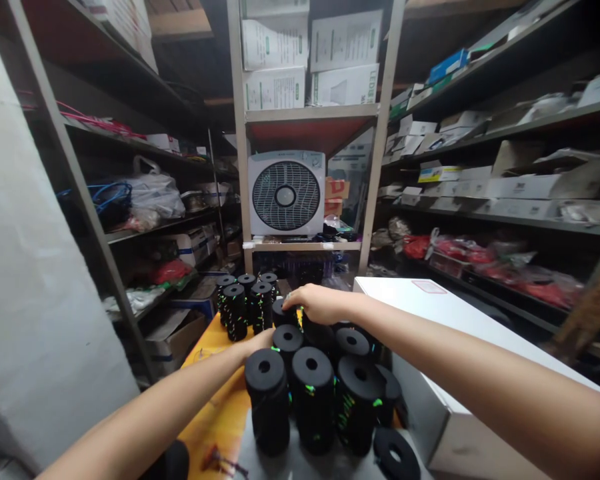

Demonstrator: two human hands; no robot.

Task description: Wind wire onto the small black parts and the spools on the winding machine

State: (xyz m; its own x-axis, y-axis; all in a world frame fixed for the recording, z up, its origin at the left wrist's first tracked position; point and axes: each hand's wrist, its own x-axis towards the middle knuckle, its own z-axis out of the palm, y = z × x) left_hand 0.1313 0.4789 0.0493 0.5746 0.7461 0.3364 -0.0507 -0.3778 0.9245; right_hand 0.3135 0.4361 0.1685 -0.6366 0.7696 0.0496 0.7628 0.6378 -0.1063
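Black foam spools, upright cylinders with a round hole in the top and bright green and yellow bits on their sides, stand in a group in front of me. My right hand (317, 303) reaches over the group, its fingers closed on the upper part of one black foam spool (279, 321). Low beside that same spool is my left hand (261, 343), its fingers hidden behind the nearer spools. Closest to me stands a row with one spool (311, 393) in the middle. Further back, several more spools (236, 313) stand together on the left.
The spools stand on a yellow-orange table (200, 393). A black ring-shaped disc (396, 456) lies at the near right. A large white box (440, 347) flanks the table. Behind it, a box fan (287, 195) sits on a rack (310, 245); loaded shelves (505, 207) line both sides.
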